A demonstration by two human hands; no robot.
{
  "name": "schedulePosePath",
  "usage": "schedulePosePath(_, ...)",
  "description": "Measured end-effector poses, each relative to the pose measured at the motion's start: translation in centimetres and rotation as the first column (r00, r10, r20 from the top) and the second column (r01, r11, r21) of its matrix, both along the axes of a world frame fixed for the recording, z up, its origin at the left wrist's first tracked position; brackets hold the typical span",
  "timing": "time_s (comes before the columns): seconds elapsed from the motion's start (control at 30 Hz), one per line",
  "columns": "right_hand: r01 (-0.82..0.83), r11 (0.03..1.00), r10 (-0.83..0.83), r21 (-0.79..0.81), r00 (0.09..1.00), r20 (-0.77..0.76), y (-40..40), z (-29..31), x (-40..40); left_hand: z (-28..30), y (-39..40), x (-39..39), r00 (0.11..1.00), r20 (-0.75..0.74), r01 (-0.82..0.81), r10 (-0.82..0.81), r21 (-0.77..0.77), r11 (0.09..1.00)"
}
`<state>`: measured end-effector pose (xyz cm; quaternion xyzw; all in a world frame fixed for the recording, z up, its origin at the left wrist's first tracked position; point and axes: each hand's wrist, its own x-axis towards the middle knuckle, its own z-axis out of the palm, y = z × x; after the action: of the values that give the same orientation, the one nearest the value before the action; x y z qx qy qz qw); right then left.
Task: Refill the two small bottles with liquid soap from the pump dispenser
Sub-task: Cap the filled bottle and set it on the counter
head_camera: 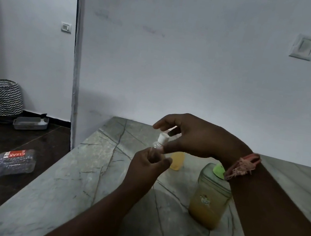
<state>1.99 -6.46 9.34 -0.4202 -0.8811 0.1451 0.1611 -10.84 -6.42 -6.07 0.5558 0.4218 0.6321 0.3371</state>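
On the grey marble counter (86, 178), nearest, stands the pump dispenser (209, 197), translucent, half full of amber soap, green-topped. Above the counter the left hand (147, 168) grips 1 small clear bottle (156, 145); the right hand (194, 137) pinches its white cap (162, 138). Behind sits a yellowish small bottle (177, 161).

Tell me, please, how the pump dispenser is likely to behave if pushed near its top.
The pump dispenser looks roughly half full of amber soap, so it is probably bottom-heavy and fairly stable. A tall body on smooth stone counter suggests it may slide, or tip under a hard push.
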Motion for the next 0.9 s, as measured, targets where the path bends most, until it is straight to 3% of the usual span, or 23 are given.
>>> schedulePosePath(0.13,0.223,0.959,-0.240,0.178,0.967,0.081,0.2,-0.9,-1.2,-0.2,0.1,-0.1,0.999,-0.041,-0.014,0.014,0.010,1.000)
schedulePosePath(0.27,0.099,0.993,-0.105,0.062,0.988,0.110,-0.1,-0.6,-1.5,-0.1,0.1,-0.1,0.999,-0.037,-0.001,0.002,0.021,1.000)
schedulePosePath(0.4,0.028,0.996,-0.036,0.079,0.994,0.098,-0.7,-0.2,-1.2,-0.2,0.2,0.0,0.999,-0.016,0.042,-0.043,-0.015,0.999)
schedulePosePath(0.5,0.030,0.998,-0.035,0.059,0.996,0.077,-0.4,-0.9,-1.2,-0.3,0.3,-0.2,0.999,-0.003,0.037,-0.037,-0.019,0.999)
schedulePosePath(0.67,0.222,0.955,-0.219,0.198,0.975,-0.038,-0.1,-1.7,-2.0,-0.5,0.5,-0.3,0.999,-0.051,0.006,-0.006,-0.006,1.000)
schedulePosePath(0.9,0.149,0.981,-0.138,0.123,0.986,-0.089,-0.7,-2.2,-1.7,-0.9,1.1,-0.6,1.000,0.004,-0.011,0.012,-0.036,0.999)
